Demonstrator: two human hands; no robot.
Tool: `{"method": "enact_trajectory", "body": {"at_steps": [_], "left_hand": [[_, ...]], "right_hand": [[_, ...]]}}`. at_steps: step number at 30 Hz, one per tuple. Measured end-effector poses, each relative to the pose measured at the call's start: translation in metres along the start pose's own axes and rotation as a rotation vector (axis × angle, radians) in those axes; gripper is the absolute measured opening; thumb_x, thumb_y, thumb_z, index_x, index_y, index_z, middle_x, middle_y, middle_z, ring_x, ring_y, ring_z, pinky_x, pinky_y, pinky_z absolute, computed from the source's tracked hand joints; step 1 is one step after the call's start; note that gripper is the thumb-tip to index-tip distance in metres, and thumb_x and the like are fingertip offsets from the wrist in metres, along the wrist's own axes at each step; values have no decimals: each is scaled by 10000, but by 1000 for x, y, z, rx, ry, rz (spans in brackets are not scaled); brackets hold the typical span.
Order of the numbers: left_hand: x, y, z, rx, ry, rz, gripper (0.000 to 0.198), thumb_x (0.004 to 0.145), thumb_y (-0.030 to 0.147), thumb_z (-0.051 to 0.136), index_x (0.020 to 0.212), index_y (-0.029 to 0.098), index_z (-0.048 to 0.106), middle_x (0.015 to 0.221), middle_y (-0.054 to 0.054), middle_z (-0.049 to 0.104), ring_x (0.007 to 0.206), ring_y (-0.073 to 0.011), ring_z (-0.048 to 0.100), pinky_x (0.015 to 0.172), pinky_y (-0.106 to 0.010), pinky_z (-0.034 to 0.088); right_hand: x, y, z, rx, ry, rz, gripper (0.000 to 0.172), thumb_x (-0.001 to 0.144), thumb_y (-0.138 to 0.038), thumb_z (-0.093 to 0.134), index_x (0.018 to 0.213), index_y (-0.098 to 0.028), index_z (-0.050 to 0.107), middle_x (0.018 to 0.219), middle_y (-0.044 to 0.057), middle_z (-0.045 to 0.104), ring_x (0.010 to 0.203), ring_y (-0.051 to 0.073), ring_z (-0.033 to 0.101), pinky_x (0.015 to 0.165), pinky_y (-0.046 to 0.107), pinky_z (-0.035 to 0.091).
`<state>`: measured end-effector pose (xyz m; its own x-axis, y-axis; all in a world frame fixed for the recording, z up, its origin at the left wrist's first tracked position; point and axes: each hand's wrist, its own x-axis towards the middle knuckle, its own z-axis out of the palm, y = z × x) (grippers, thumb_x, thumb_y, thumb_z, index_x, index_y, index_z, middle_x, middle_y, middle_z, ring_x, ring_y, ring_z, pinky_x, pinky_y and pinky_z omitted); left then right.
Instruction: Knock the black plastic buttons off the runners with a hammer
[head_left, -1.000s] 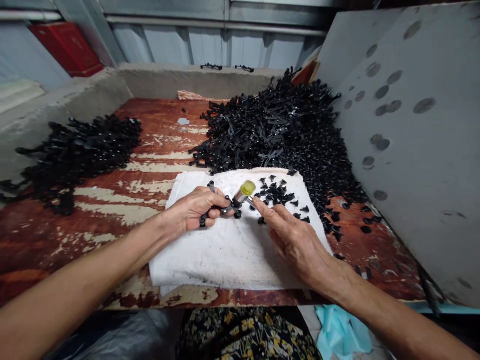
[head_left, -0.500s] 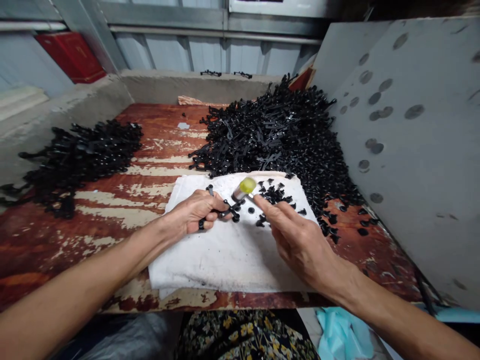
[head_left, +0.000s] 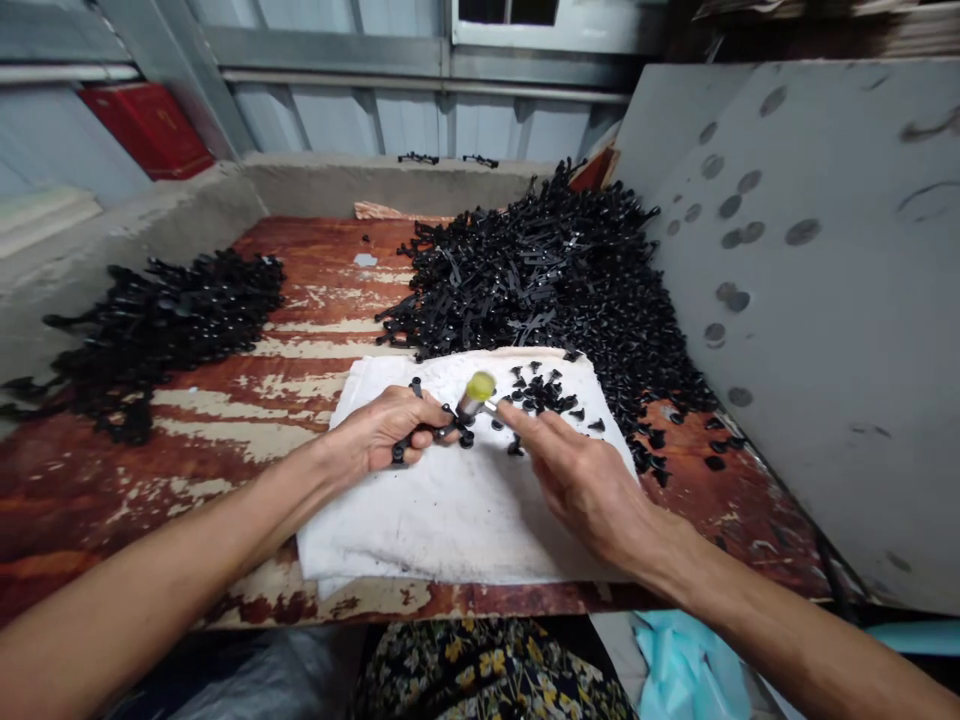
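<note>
Your left hand (head_left: 379, 435) is curled closed, gripping a branched black moulded plastic piece (head_left: 448, 428), one end of which shows below your fingers. Your right hand (head_left: 589, 495) is raised beside it, fingers extended, with the index fingertip (head_left: 504, 408) at a thin metal tip (head_left: 489, 407). That tip belongs to a short cylindrical tool with a silver body and a translucent yellow-green cap (head_left: 478, 388), standing tilted over the black piece. You cannot tell from this view which hand bears the tool, or whether your right hand holds anything.

Below your hands lies a folded, grimy white cloth (head_left: 457, 520). Small loose black plastic pieces (head_left: 544, 393) are scattered on it, just right of the tool. The cloth rests on a surface of weathered red-brown painted wood with peeling pale patches (head_left: 210, 405). Beyond it, a large heap of black plastic runners (head_left: 547, 270) touches the cloth's far edge. A smaller black heap (head_left: 165, 330) lies well to the left.

A grey concrete wall (head_left: 390, 185) borders the far side, and a grey sheet with dark round marks (head_left: 795, 300) stands at right. Markings on a red panel (head_left: 146, 130) are too small to read.
</note>
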<state>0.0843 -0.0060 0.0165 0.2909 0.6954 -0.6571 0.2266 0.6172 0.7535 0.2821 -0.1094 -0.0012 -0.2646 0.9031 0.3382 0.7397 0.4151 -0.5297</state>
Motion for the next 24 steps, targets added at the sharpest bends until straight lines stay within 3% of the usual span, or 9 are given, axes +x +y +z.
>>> {"method": "enact_trajectory", "body": {"at_steps": [3, 6, 9, 11, 13, 16, 20, 22, 24], "left_hand": [[-10, 0, -8, 40, -5, 143, 157, 729, 106, 638, 693, 177, 503, 615, -71, 687, 378, -54, 399, 361, -156, 251], [-27, -5, -16, 268, 71, 513, 93, 697, 156, 679, 686, 171, 588, 634, -35, 679, 511, -102, 525, 501, -202, 404], [-40, -16, -23, 551, 232, 830, 24, 706, 179, 663, 684, 187, 662, 696, -27, 689, 685, -153, 614, 698, -248, 465], [-42, -20, -30, 689, 350, 943, 41, 722, 194, 646, 723, 206, 686, 755, -33, 709, 756, -181, 634, 776, -276, 459], [-41, -15, -46, 797, 432, 961, 65, 730, 201, 636, 755, 214, 694, 810, -40, 722, 795, -198, 638, 801, -285, 448], [-40, 16, -88, 854, 589, 837, 60, 737, 204, 628, 782, 206, 668, 822, -26, 706, 782, -197, 621, 755, -263, 437], [-45, 77, -151, 797, 1093, 578, 164, 774, 326, 644, 841, 198, 568, 742, -2, 600, 808, -228, 570, 697, -264, 402], [-45, 97, -166, 759, 1246, 573, 129, 827, 240, 542, 934, 170, 525, 861, -45, 599, 1008, -287, 523, 813, -316, 392], [-41, 100, -164, 761, 1247, 581, 105, 842, 162, 449, 925, 164, 513, 899, -71, 603, 1065, -301, 501, 868, -356, 382]], "right_hand": [[-4, -8, -8, 605, 194, 299, 353, 942, -242, 463, 1288, -240, 530, 803, 9, 573, 509, 95, 440, 418, 202, 395], [-17, -15, -12, 1213, 207, 620, 273, 885, -392, 615, 1112, -245, 578, 650, -73, 469, 405, 48, 306, 333, 144, 292], [-33, -12, -7, 1497, 242, 751, 291, 762, -396, 761, 938, -210, 621, 560, -111, 357, 392, 27, 220, 312, 118, 279], [-40, -7, -1, 1584, 287, 800, 308, 717, -377, 806, 908, -196, 645, 566, -107, 357, 402, 20, 215, 307, 109, 288], [-44, -1, 3, 1632, 332, 812, 313, 702, -368, 826, 894, -181, 665, 585, -98, 359, 417, 18, 232, 314, 104, 302], [-44, 1, 5, 1661, 372, 808, 289, 706, -338, 832, 894, -181, 678, 603, -92, 354, 431, 20, 254, 328, 101, 319], [-40, -3, 3, 1648, 436, 835, 341, 629, -343, 878, 859, -181, 684, 582, -99, 329, 425, 17, 223, 313, 105, 293], [-41, -3, 2, 1642, 430, 861, 343, 625, -358, 879, 853, -189, 688, 577, -100, 308, 425, 20, 223, 318, 111, 296], [-45, 3, 4, 1652, 371, 877, 316, 656, -381, 859, 856, -204, 690, 578, -98, 284, 423, 25, 231, 332, 121, 309]]}}
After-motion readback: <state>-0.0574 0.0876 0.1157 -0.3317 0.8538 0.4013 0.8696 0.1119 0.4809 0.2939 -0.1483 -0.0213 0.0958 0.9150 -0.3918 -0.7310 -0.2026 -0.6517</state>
